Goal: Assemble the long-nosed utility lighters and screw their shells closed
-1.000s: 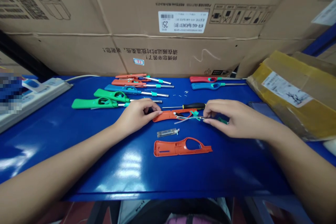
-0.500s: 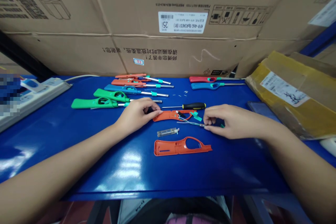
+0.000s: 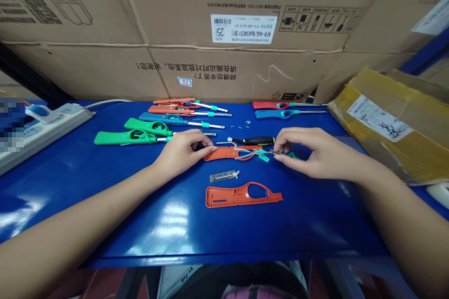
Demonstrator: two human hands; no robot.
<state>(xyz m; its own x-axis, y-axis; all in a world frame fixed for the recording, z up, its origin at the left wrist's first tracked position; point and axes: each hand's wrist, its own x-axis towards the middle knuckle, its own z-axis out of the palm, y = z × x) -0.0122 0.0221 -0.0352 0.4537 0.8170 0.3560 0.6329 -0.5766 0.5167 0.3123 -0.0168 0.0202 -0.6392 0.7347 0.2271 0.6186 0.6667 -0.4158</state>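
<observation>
My left hand (image 3: 185,149) pinches the left end of an orange lighter shell half (image 3: 220,153) lying on the blue table. My right hand (image 3: 305,153) is closed on the thin metal tube (image 3: 274,152) of a lighter at the shell's right end. Thin pale wires (image 3: 242,154) run left from it over the shell to a small black piece with a white tip (image 3: 230,139). Green tape (image 3: 262,155) hangs near my right fingertips. Nearer me lie a clear fuel tank (image 3: 223,176) and the other orange shell half (image 3: 228,197), inner side up.
A black-handled screwdriver (image 3: 258,141) lies just behind the shell. Several green, blue and orange lighters (image 3: 126,137) are at the back left; red (image 3: 270,105) and blue ones (image 3: 275,114) at the back right. A taped carton (image 3: 393,126) stands right, a power strip (image 3: 45,126) left.
My right hand has moved up and slightly back with the metal tube. The wires and the black piece have shifted away from me, toward the screwdriver. My left hand stays put.
</observation>
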